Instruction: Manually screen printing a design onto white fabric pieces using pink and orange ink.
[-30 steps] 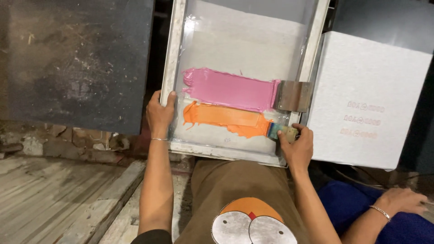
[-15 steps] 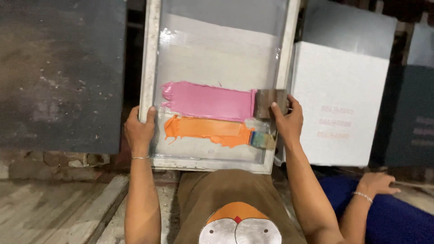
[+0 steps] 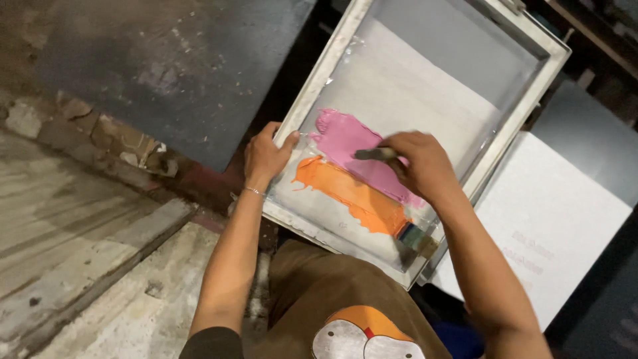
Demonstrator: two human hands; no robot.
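pink ink (image 3: 345, 136) and orange ink (image 3: 352, 196) lie on the screen frame (image 3: 312, 86); my left hand (image 3: 264, 156) clamps its edge to steady it, my right hand (image 3: 422, 163) closes on the squeegee (image 3: 373, 154) over the pink.

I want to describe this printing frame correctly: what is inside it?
Inside the frame lie pink paint and orange paint. The right hand covers part of the pink and most of its tool.
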